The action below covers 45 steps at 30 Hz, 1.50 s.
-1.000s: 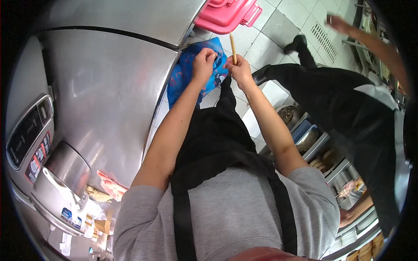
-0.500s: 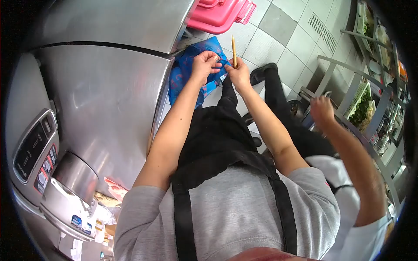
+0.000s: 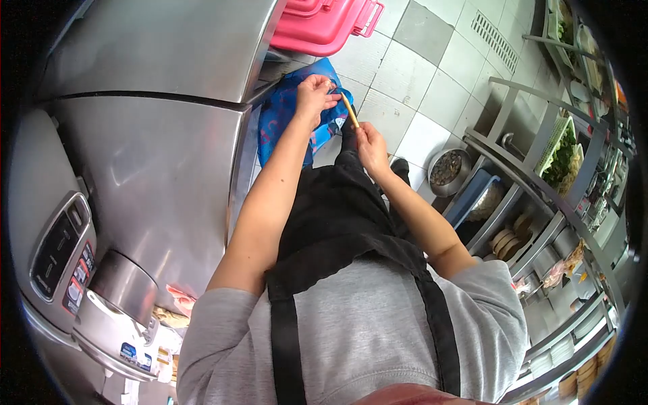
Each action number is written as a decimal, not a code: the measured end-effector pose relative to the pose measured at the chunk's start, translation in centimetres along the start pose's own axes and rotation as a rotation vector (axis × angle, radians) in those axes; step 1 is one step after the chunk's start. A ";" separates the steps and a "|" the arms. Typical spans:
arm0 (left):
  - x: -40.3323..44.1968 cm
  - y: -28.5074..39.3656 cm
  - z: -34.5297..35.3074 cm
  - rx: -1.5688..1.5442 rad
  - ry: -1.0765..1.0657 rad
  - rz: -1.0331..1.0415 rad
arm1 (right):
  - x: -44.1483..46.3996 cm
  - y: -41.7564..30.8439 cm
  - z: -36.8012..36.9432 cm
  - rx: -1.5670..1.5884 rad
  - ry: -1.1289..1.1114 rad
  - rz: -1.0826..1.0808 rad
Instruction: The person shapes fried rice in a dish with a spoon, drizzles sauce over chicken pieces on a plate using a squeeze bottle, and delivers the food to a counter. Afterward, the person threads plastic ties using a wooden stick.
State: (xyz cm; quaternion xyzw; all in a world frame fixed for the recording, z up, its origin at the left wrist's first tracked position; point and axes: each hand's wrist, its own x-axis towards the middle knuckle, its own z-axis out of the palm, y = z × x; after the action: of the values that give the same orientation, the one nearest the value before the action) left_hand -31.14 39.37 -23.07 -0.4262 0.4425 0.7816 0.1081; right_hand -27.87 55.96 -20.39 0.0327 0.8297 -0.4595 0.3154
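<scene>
Currently, I have the left hand (image 3: 316, 100) partly curled, thumb and index finger closed on the upper edge of the blue bag (image 3: 287, 115). The right hand (image 3: 370, 145) is closed around the lower end of the slim yellow stick (image 3: 350, 111). The stick's upper tip is at the bag's blue loop (image 3: 344, 92); contact cannot be confirmed. The pink container (image 3: 317, 30) is beyond the bag, and the steel cabinet (image 3: 155, 162) is left of it.

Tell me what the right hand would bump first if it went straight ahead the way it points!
Probably the soft blue bag with pink patterns, near the left hand. The right hand and its yellow wooden stick point that way, but depth is hard to tell.
</scene>
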 end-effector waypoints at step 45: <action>-2.2 -0.1 -4.6 0.622 0.159 0.318 | 9.4 -4.1 2.3 0.683 -0.337 0.267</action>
State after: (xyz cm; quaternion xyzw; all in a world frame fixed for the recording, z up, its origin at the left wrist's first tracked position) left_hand -27.08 36.29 -22.63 -0.3582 0.7269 0.5811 0.0747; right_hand -35.63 49.56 -23.39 0.1675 0.5544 -0.6627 0.4748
